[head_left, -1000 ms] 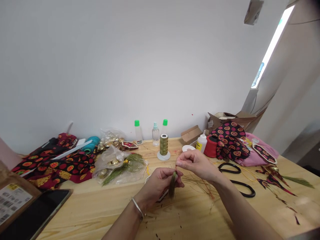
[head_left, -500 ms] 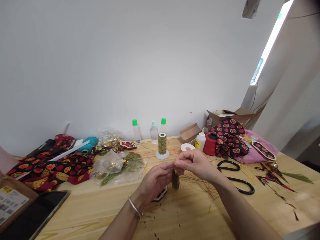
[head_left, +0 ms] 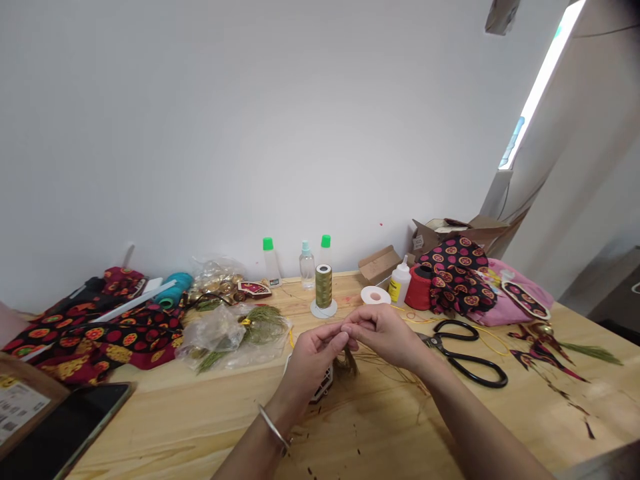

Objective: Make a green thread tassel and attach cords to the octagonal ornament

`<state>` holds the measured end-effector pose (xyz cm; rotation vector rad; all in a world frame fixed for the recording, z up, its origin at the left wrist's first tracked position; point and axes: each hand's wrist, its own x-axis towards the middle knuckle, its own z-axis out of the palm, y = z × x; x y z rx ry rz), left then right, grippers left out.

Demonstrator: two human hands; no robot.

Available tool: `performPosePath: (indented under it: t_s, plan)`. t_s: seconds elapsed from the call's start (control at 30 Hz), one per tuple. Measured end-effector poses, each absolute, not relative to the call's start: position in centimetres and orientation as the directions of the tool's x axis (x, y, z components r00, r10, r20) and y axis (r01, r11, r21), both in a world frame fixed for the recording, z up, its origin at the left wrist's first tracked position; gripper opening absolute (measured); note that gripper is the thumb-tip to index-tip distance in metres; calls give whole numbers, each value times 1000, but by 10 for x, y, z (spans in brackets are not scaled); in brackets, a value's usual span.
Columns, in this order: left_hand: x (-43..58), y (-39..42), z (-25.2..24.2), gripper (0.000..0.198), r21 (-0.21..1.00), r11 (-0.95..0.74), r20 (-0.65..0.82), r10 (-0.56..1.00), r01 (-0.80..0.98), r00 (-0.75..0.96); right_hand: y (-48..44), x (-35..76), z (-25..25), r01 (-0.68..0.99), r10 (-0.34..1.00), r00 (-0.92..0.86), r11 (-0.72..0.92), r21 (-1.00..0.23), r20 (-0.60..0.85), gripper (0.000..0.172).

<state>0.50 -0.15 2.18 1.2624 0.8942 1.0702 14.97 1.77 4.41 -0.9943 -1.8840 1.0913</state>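
No wording, brand or number can be made out; only labels too small or blurred to read. Far left of the olive thread spool [head_left: 324,288] and nearer the viewer, a cardboard parcel [head_left: 47,380] bears a white shipping label [head_left: 23,408] with dark print and a yellow patch. Just right of the spool, the white glue bottle [head_left: 401,280] has a yellow label. Left of it, a green-capped bottle [head_left: 271,262] carries a small dark label low down.
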Motion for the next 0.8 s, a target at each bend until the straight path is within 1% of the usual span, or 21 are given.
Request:
performPosePath:
  t_s: [0.1, 0.23, 0.33, 0.47, 0.6, 0.7, 0.8]
  plan:
    - [4, -1, 21, 23, 987, 1, 40, 965, -158, 259, 16, 150, 47, 284, 862, -429, 411, -866, 269, 25]
    - [4, 2, 17, 29, 967, 15, 51, 967, -253, 251, 14, 150, 48, 337, 872, -401, 424, -840, 280, 25]
    - [3, 3, 15, 26, 967, 24, 44, 965, -252, 258, 15, 149, 45, 393, 875, -385, 443, -805, 294, 26]
    - [2, 4, 12, 19, 975, 53, 6, 965, -218, 263, 18, 152, 40, 489, 873, -365, 476, -731, 324, 24]
    - [1, 6, 11, 20, 949, 129, -56, 967, -288, 249, 24, 159, 39, 558, 863, -354, 504, -660, 360, 25]
    - [-3, 6, 11, 18, 916, 191, -99, 960, -354, 260, 26, 163, 39, 547, 863, -326, 504, -668, 385, 29]
    - [-5, 6, 12, 17, 898, 216, -105, 951, -383, 289, 26, 163, 40, 500, 879, -297, 476, -723, 374, 33]
